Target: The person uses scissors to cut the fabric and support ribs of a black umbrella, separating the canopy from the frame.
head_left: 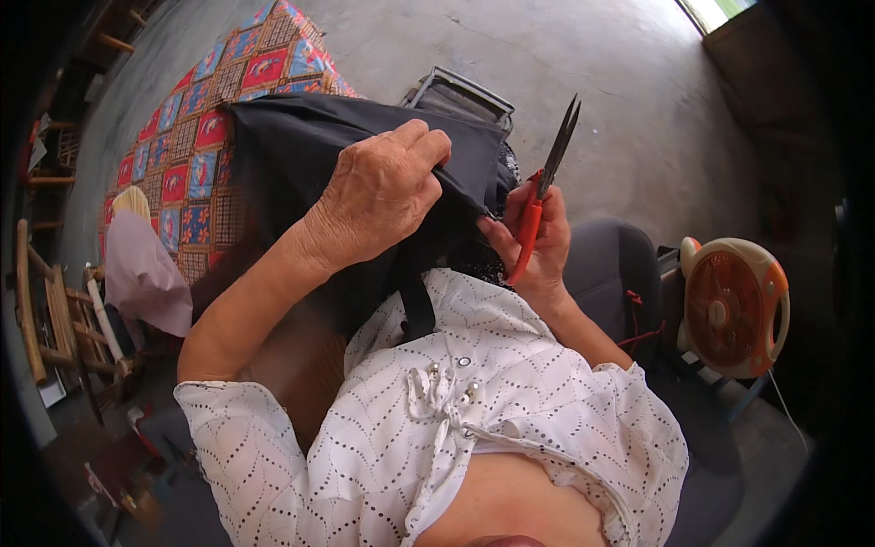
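Cloth (305, 137) in the middle, fan (726, 310) to the right

The cloth's edge runs from the left hand (385, 185) to the right hand (550, 251), which also holds scissors (545, 185), tips away from the body. A sheet (199, 187) lies left, partly behind the cloth. Beyond, a frame (467, 96) stands on the floor (629, 55). A seat (612, 273) sits between right forearm and fan.

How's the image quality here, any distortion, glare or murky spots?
Head view: fisheye distortion, with a dark rim; head view: glare washes out the bright opening at upper right; head view: the black fabric shows little detail, while the red-handled scissors look reasonably sharp.
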`<state>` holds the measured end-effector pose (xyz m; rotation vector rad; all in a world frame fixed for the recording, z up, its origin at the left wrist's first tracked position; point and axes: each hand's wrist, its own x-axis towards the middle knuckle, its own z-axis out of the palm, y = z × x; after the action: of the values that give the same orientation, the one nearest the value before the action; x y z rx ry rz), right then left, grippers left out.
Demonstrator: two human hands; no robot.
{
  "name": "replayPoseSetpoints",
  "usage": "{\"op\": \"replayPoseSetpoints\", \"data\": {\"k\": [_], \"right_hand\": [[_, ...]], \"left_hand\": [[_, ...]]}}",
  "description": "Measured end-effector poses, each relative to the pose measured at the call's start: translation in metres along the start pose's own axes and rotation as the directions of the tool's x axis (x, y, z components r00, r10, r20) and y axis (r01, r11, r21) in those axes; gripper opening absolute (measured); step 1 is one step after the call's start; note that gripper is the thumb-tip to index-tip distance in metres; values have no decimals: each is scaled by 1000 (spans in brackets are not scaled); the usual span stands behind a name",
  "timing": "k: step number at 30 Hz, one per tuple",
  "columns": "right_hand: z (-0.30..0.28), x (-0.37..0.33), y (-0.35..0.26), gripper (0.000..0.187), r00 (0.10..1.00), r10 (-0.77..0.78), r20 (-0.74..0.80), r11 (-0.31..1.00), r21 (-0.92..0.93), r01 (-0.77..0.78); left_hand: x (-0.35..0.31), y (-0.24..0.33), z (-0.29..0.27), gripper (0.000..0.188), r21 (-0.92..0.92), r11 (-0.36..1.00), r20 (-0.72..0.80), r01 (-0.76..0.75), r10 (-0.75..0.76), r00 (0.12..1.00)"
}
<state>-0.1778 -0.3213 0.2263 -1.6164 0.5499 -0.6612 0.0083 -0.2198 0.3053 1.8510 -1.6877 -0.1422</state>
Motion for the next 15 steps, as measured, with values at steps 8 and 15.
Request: {"op": "replayPoseSetpoints", "data": {"k": [8,15], "right_hand": [[17,20,-16,31,993,92,-72,899,436,-51],[30,30,-14,32,987,-22,-158,896,435,90]], "left_hand": [[13,-5,13,27,116,982,116,-146,132,984],[25,-14,4,23,75,979,87,-192,185,979]]}}
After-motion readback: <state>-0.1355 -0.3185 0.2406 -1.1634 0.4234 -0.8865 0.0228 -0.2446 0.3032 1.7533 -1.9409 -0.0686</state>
